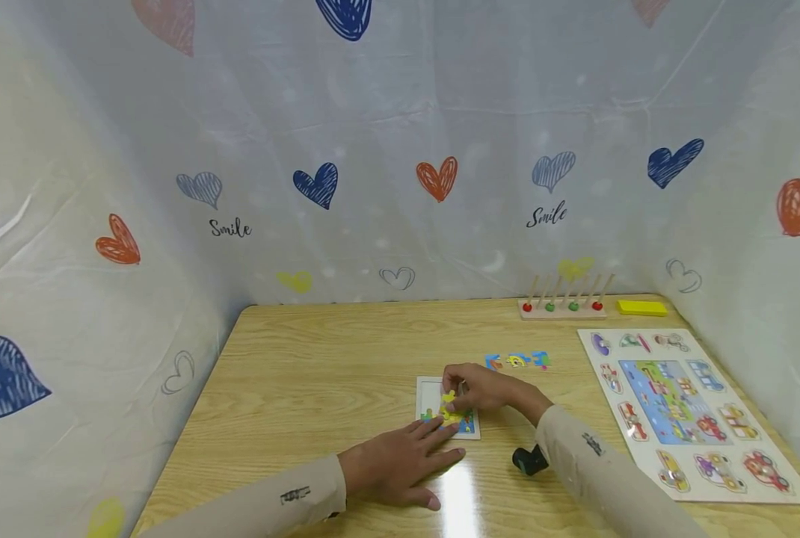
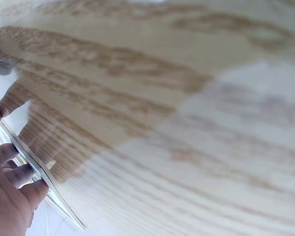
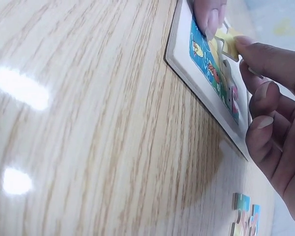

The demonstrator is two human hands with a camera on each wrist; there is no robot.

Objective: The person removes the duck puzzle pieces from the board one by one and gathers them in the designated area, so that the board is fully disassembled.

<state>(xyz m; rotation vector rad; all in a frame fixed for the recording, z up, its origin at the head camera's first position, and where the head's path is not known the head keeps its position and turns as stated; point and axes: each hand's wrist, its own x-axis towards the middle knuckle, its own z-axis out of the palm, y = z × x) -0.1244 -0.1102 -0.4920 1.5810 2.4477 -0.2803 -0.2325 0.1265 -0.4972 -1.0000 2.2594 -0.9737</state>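
A small white-framed jigsaw tray (image 1: 430,390) lies on the table in front of me, its lower part filled with colourful pieces and its upper left showing bare white. My right hand (image 1: 486,387) pinches a yellow jigsaw piece (image 3: 229,45) between thumb and finger, low over the filled part. In the right wrist view the other fingers curl loosely beside the tray's edge. My left hand (image 1: 403,459) lies with fingers stretched out, fingertips on the tray's near side. Seen from the left wrist, those fingertips (image 2: 37,191) rest at the tray's border.
Several loose jigsaw pieces (image 1: 517,360) lie just beyond my right hand. A large picture puzzle board (image 1: 743,418) covers the table's right side. Behind it stand a wooden peg rack (image 1: 561,309) with red and green beads and a yellow block (image 1: 642,308). A heart-printed curtain (image 1: 386,224) surrounds the table.
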